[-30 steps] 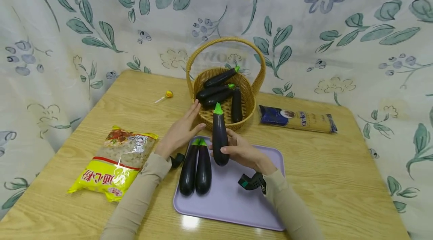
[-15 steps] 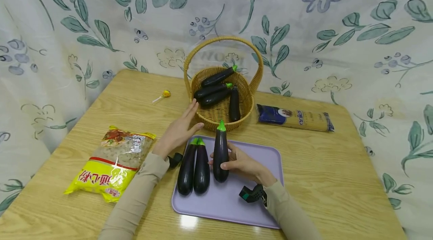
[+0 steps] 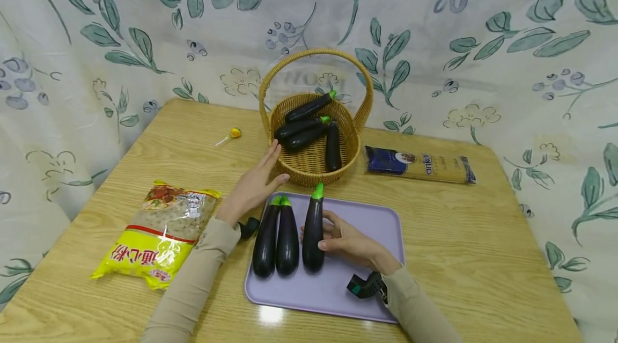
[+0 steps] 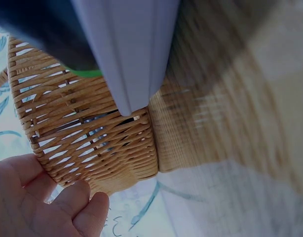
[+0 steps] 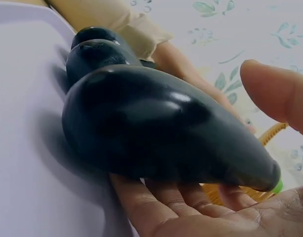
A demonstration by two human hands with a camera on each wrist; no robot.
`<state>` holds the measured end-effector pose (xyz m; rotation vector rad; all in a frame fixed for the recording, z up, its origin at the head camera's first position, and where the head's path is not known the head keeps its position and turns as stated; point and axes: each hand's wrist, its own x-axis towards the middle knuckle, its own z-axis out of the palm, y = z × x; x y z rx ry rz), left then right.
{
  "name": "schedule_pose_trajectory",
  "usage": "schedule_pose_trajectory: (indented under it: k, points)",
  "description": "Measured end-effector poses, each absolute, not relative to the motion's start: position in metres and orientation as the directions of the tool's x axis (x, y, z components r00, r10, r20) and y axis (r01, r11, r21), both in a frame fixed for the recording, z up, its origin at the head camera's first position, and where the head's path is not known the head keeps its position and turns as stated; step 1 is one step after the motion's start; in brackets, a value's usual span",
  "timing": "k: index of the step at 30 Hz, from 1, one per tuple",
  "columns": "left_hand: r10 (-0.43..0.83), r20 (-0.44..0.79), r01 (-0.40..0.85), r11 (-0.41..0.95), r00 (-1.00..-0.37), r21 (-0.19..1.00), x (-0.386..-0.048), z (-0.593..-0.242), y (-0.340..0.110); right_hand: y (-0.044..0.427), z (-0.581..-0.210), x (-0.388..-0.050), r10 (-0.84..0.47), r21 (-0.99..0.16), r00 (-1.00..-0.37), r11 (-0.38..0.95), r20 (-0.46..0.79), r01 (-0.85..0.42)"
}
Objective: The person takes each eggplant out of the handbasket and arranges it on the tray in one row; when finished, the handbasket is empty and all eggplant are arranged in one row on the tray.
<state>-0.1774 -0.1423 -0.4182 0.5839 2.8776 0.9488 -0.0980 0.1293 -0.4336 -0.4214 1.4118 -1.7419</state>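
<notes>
Head view: the eggplant (image 3: 313, 235) lies just left of the nearer right hand (image 3: 350, 241), its long axis toward the tray's (image 3: 328, 293) far edge, beside two eggplants (image 3: 287, 241) near the left edge. Fingers cradle it loosely, thumb clear; the left hand (image 3: 253, 187), fingers extended, touches the basket (image 3: 299, 175).

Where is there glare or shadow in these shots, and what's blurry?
Head view: bright glare on the table just in front of the tray; left wrist view: the top-left eggplant looks blurred, the basket weave sharper; right wrist view: a highlight on the nearest eggplant, soft shadow beside it.
</notes>
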Motion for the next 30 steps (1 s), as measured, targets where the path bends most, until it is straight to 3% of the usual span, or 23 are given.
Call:
schedule_pose_trajectory:
  k: [14, 21, 30]
  points:
    - [0.372, 0.075, 0.343, 0.734, -0.925, 0.586, -0.179, -0.42, -0.143, 0.142, -0.429, -0.094, -0.79, -0.923, -0.554, 0.038, -0.262, 0.383]
    - [0.378, 0.08, 0.352, 0.738, -0.922, 0.576, -0.18, -0.421, -0.143, 0.147, -0.424, -0.096, -0.823, -0.95, -0.53, 0.036, -0.204, 0.31]
    - [0.377, 0.087, 0.354, 0.729, -0.922, 0.586, -0.178, -0.42, -0.144, 0.15, -0.419, -0.101, -0.799, -0.962, -0.568, 0.047, -0.199, 0.27]
